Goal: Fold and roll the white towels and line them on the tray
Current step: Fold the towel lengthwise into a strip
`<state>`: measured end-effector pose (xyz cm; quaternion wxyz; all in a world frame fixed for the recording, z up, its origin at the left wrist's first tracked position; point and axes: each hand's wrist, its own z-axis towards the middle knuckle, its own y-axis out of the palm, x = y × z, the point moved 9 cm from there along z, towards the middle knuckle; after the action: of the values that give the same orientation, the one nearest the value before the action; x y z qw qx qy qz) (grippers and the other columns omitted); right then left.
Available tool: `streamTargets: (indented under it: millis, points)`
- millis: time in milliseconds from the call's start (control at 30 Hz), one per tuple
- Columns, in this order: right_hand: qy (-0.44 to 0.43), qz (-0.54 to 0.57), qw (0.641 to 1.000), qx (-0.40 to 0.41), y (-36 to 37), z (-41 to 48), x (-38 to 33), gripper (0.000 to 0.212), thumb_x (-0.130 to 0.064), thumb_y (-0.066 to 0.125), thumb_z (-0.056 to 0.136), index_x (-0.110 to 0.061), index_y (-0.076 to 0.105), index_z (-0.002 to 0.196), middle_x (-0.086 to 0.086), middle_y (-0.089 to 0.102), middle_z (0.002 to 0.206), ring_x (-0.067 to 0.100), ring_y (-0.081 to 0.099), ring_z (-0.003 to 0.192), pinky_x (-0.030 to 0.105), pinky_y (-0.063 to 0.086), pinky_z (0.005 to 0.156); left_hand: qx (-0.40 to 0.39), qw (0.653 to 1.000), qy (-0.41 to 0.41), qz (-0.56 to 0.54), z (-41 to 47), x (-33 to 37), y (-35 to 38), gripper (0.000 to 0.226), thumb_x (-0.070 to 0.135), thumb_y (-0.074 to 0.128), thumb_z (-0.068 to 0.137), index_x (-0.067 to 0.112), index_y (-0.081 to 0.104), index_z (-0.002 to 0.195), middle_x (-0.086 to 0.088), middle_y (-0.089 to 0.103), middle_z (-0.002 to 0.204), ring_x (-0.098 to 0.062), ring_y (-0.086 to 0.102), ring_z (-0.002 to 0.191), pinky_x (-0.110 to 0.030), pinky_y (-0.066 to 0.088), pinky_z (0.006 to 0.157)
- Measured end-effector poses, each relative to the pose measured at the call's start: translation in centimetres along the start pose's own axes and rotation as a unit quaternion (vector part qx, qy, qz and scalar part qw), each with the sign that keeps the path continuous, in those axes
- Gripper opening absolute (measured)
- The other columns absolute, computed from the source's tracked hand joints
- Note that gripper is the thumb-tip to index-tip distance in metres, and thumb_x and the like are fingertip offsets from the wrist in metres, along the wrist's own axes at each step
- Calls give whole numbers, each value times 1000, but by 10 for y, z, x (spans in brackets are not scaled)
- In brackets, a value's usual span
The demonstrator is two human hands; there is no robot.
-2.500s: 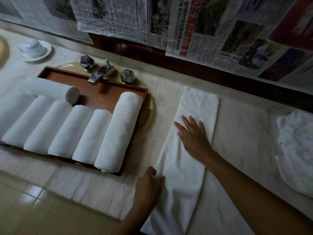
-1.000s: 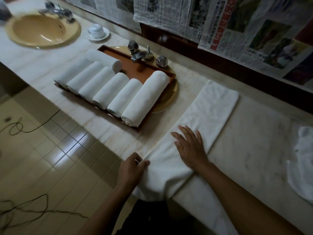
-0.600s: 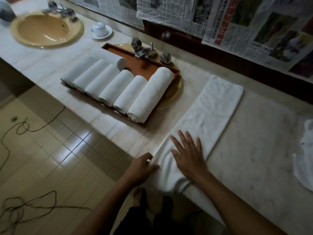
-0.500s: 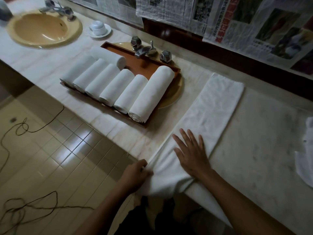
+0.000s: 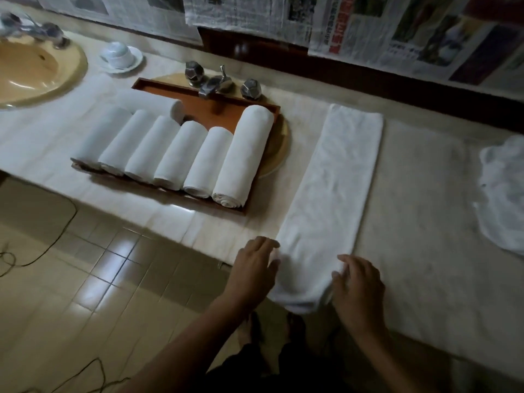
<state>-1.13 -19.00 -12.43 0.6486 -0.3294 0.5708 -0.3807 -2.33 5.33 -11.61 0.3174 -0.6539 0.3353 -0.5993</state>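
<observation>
Seven rolls (image 5: 181,154) are sitting on the tray (image 5: 170,90) at ten o'clock. My left grip (image 5: 255,268) and right grip (image 5: 357,282) are pinching the folded towel (image 5: 334,188) at its near end, probably starting its roll. A heap (image 5: 504,194) is waiting at three o'clock.

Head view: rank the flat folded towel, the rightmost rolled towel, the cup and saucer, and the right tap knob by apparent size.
1. flat folded towel
2. rightmost rolled towel
3. cup and saucer
4. right tap knob

The left hand (image 5: 255,268) and right hand (image 5: 358,287) were bare, and both arms (image 5: 181,344) were bare as far as could be seen. Lower down the person wore dark clothes (image 5: 241,374). Two feet (image 5: 246,330) showed below, too dim to tell more.
</observation>
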Motion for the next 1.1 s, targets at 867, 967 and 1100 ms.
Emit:
streamTargets:
  millis: [867,967,1100]
  points:
    - [390,440,783,-206,86,-137,19,51,-49,87,71,-22,70,111,-1,77,107,18,72,103,41,58,93,-109,951,215,193,-4,-6,75,75,61,27,104,19,13,164,-6,2,172,-25,0,159,-62,11,122]
    - [399,367,808,-230,83,-149,27,12,-33,80,88,-26,70,92,-4,77,93,4,73,84,25,58,75,-114,950,216,197,-5,-6,76,75,62,24,104,19,12,164,-6,0,172,-24,-2,158,-62,9,123]
    - [409,478,747,-214,72,-156,28,22,-16,83,84,-6,74,102,10,79,95,21,76,88,28,57,70,-131,950,209,193,-6,-6,76,74,62,19,104,22,3,164,-3,-8,172,-21,-10,158,-61,4,124]
